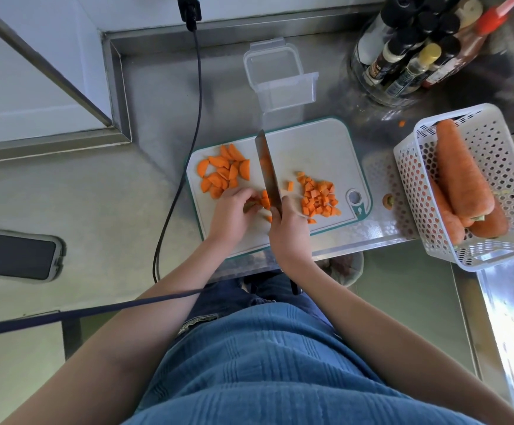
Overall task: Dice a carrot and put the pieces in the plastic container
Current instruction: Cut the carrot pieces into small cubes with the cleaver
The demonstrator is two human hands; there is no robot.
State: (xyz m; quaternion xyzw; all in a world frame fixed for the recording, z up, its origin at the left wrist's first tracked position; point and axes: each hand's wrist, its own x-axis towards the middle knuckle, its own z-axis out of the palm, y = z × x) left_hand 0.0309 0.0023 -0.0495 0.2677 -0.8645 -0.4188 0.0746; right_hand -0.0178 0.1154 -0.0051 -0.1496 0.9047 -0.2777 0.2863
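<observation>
Carrot strips [264, 200] are pinned on the board [317, 139] by the left hand [229, 214], fingers [251, 202] curled down on them, just left of the blade. The knife [268, 171] is gripped by the right hand [289, 228], fingers wrapped shut on the handle. Slices [223, 171] lie far left, dice [318, 197] right. The container [283, 87] stands open beyond the board, seemingly empty. Carrot is judged stiff, light and prone to roll; dice are best scooped together. Bottle labels [378, 67] are too blurred to read.
</observation>
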